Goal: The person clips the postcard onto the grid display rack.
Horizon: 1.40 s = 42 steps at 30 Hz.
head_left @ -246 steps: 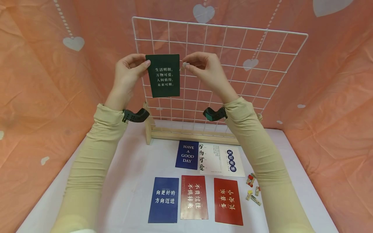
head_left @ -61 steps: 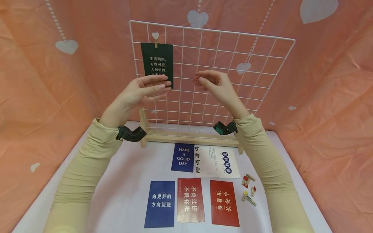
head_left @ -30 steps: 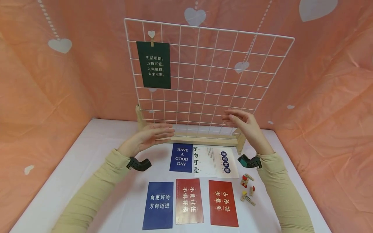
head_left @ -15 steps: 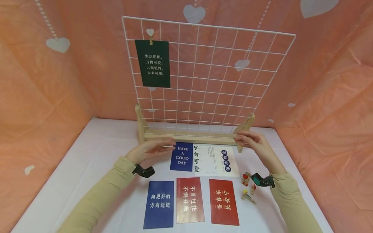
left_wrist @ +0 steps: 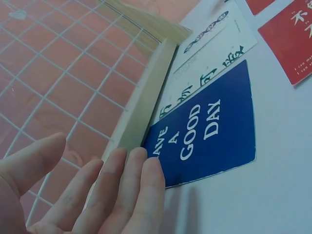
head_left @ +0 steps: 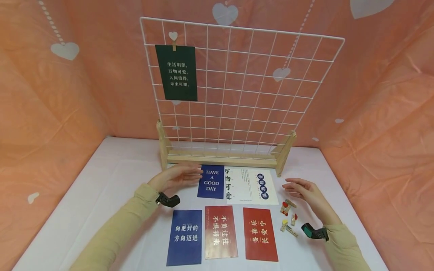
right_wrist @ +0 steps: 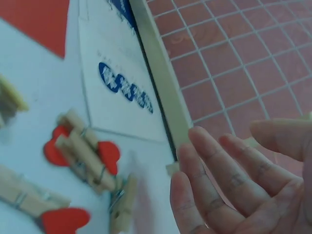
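Currently, the left hand (head_left: 176,176), its fingers straight and relaxed, hovers at the left edge of the blue "HAVE A GOOD DAY" postcard (head_left: 211,192), which lies on the counter (head_left: 125,162) just before the wooden stand (head_left: 220,160); whether they touch, I cannot tell. The right hand (head_left: 306,192), fingers loosely extended, hangs near the wooden clothespins (right_wrist: 88,158), toward the counter's right edge. A white-heart clothespin (head_left: 173,36) holds the dark green postcard (head_left: 178,94) at the upper left corner of the white wire grid (head_left: 229,27), near the counter's back edge.
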Each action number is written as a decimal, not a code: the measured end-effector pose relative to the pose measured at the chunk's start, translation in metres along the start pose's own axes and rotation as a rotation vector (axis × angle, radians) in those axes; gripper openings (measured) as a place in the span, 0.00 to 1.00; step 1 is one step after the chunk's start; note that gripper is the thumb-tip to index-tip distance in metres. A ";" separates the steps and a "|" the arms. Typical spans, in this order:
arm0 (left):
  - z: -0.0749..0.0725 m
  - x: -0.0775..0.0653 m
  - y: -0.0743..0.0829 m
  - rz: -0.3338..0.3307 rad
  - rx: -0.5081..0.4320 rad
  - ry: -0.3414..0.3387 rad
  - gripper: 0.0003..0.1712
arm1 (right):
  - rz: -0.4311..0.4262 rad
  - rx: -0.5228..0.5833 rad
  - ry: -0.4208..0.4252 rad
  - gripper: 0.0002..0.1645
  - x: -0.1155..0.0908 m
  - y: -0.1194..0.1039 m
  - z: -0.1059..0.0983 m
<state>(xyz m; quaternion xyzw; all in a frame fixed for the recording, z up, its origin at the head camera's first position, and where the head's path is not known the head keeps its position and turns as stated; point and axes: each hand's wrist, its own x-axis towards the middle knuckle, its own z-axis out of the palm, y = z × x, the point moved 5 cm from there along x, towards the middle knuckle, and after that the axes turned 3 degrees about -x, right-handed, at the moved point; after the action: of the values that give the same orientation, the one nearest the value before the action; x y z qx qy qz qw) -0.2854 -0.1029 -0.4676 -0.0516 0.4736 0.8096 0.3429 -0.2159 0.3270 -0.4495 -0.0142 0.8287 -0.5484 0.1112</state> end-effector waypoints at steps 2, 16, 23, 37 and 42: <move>0.000 0.002 -0.002 -0.013 0.001 -0.014 0.27 | 0.013 0.015 -0.002 0.32 -0.002 0.005 0.000; 0.007 0.018 -0.013 -0.113 0.016 -0.079 0.27 | 0.080 0.046 -0.029 0.32 -0.005 0.029 0.001; 0.008 0.022 -0.020 -0.111 0.061 -0.083 0.26 | 0.057 0.062 -0.034 0.31 -0.004 0.031 0.003; 0.004 0.026 -0.025 -0.129 0.018 0.016 0.23 | 0.053 0.072 -0.033 0.31 -0.008 0.031 0.003; 0.005 0.023 -0.028 -0.137 0.007 0.008 0.24 | 0.060 0.075 -0.032 0.31 -0.009 0.033 0.003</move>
<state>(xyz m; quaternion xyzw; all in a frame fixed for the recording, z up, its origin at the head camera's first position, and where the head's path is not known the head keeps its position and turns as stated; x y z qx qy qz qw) -0.2850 -0.0783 -0.4954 -0.0862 0.4731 0.7824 0.3958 -0.2036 0.3389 -0.4793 0.0058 0.8058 -0.5751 0.1413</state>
